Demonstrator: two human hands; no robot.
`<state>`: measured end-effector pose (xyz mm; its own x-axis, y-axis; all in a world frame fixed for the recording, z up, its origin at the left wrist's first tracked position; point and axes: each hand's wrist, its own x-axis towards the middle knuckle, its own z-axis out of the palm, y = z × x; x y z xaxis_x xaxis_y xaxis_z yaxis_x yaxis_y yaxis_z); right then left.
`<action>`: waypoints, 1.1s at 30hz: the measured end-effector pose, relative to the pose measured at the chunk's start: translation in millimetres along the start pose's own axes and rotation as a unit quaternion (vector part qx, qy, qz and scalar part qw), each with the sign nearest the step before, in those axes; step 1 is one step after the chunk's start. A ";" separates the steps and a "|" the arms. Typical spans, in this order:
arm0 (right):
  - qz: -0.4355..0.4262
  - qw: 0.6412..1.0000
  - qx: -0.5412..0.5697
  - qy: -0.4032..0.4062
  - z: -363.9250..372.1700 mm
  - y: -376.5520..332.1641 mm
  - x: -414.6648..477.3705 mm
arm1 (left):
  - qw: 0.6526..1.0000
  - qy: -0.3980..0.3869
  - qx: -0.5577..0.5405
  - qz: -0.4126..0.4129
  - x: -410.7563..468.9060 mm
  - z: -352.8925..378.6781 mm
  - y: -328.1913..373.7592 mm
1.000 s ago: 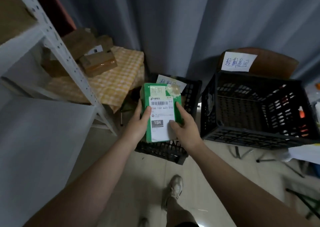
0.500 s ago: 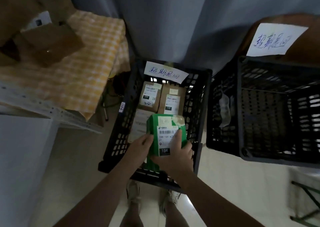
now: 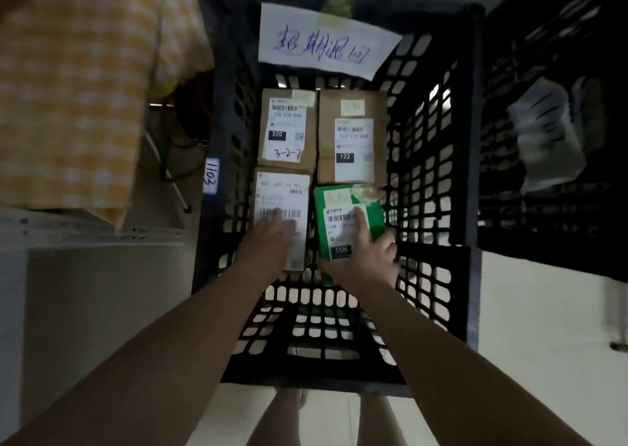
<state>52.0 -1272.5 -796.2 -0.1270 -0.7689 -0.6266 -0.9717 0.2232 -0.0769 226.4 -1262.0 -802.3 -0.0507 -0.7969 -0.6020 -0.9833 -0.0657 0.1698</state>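
A green parcel (image 3: 368, 204) with a white shipping label marked 15H lies in the near right part of a black plastic crate (image 3: 431, 180). My right hand (image 3: 365, 252) lies on it, fingers spread over the label and its right edge. My left hand (image 3: 270, 240) rests flat, fingers straight, on a brown parcel with a large white label (image 3: 282, 190) to the left of the green one. Two more brown parcels, marked 220 (image 3: 287, 128) and 122 (image 3: 351, 136), lie at the crate's far end.
A handwritten paper sign (image 3: 323, 43) hangs on the crate's far wall. A second black crate (image 3: 550, 133) stands to the right. A table with a yellow checked cloth (image 3: 78, 82) is on the left, above a grey metal shelf edge (image 3: 85, 231). My legs (image 3: 326, 418) stand on pale floor below.
The green parcel went from held up in both hands down into the crate, landing beside the brown parcels. My left hand left it and moved onto the neighbouring brown parcel. The view tilted down.
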 end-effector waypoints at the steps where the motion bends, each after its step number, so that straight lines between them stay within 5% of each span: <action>1: 0.005 1.000 0.023 -0.007 6.0 -1.8 4.3 | 1.000 0.014 -0.003 -0.001 3.6 3.1 -0.5; 6: -0.028 0.978 0.206 -0.010 23.4 -1.5 21.9 | 0.995 0.088 -0.035 -0.016 7.3 13.6 3.8; 9: -0.049 0.973 0.224 -0.012 23.1 4.3 34.9 | 0.995 0.091 -0.043 -0.023 7.5 16.1 5.2; 20: -0.104 0.986 -0.132 -0.015 -4.6 2.6 30.4 | 0.997 0.075 -0.018 -0.008 -4.0 -1.7 11.3; 27: -0.285 0.935 -0.189 0.094 -77.8 -2.8 -33.2 | 0.986 0.155 0.067 0.000 -72.8 -58.5 18.5; 33: -0.365 0.904 -0.162 0.154 -155.2 -3.9 -120.9 | 0.962 0.250 0.070 -0.084 -176.0 -124.1 48.7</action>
<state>40.3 -1273.4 -599.8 0.5709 -0.7820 -0.2503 -0.8198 -0.5598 -0.1207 209.2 -1199.4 -591.3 0.1670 -0.9736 -0.1557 -0.9859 -0.1653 -0.0241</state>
